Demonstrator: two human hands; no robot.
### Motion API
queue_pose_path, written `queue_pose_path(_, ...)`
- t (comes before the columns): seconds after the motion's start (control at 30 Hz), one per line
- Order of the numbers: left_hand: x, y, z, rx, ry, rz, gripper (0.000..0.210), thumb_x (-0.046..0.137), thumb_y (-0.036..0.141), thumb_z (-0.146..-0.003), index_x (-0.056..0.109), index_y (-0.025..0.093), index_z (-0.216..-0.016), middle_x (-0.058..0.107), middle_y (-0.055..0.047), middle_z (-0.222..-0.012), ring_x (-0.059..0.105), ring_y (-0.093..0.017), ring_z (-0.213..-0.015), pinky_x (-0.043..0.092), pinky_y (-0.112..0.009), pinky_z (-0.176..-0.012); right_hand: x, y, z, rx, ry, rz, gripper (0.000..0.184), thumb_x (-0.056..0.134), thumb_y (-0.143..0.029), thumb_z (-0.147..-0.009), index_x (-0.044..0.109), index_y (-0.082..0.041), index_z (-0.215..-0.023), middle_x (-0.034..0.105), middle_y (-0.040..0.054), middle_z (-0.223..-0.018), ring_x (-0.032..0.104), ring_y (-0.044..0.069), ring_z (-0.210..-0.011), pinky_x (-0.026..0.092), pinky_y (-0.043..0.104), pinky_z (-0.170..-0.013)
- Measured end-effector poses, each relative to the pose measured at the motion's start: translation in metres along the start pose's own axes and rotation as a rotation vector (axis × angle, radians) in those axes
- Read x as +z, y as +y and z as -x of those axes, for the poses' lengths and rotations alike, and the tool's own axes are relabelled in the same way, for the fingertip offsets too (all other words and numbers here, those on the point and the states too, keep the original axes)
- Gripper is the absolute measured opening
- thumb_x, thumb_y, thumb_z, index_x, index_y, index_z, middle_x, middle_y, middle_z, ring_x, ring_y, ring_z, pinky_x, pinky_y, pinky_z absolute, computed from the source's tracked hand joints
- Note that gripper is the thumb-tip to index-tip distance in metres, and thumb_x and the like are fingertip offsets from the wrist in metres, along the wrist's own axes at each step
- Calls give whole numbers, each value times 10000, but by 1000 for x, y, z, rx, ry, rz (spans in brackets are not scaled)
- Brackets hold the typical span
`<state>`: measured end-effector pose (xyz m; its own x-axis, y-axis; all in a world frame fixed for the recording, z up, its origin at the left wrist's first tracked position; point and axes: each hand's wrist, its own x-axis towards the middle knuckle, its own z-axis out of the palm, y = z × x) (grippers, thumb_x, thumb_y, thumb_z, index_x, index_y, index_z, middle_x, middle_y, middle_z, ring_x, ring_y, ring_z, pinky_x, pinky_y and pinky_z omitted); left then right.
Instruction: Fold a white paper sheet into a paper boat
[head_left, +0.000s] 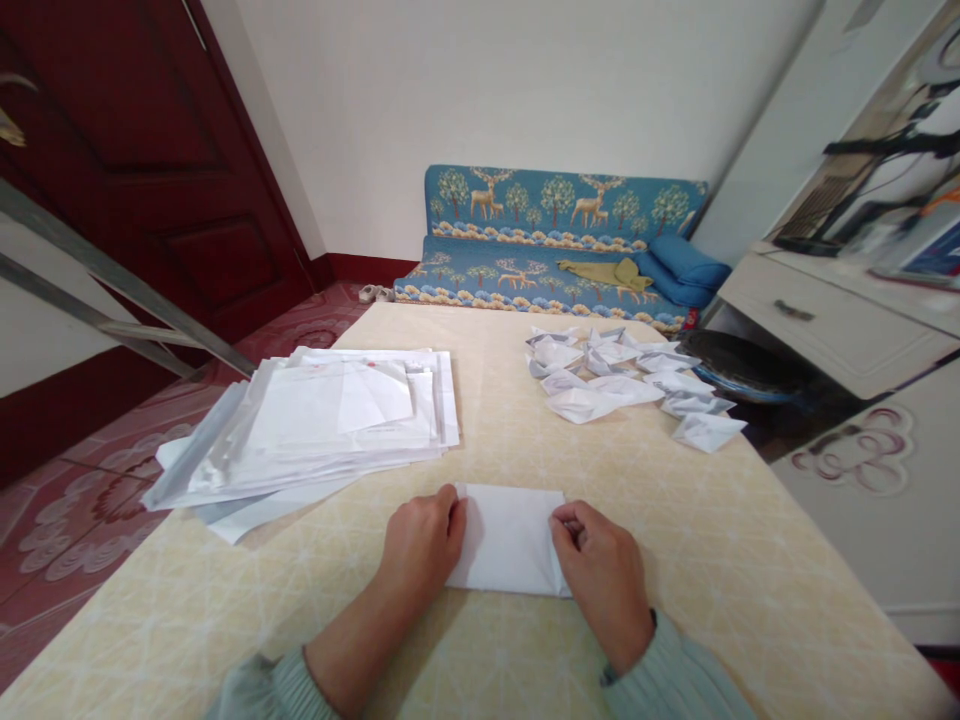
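A folded sheet of white paper (511,540) lies on the table in front of me, its long side running left to right. My left hand (424,535) is closed at its left edge, thumb and curled fingers on the paper. At the opposite edge my right hand (598,555) is closed too, pinching the side near the upper right corner. Part of each short edge is hidden under my fingers. Beyond the paper to the left rests a loose stack of white sheets (300,440). Several folded paper boats (600,395) sit together at the table's far right.
The table (495,660) has a pale yellow patterned cover. Behind it stands a blue bench (517,270) with a deer pattern. A white cabinet (862,500) and a dark round pan (742,365) are at the right. Metal ladder legs (127,280) stand at the left.
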<state>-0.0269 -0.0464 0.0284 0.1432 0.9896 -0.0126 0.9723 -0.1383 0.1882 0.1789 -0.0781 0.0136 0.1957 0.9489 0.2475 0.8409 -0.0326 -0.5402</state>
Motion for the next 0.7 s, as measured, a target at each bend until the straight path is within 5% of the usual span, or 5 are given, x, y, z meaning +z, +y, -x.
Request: queue_pose_path(0.7, -4, 2, -3, -47, -36, 0, 327, 326, 329, -908, 599, 174, -817, 682, -102, -783, 643, -213, -750, 391, -284, -651, 0, -1, 1, 3, 6, 21, 160, 507, -230, -762, 666, -226, -741, 672, 1, -650, 605, 161, -581, 403, 247, -554)
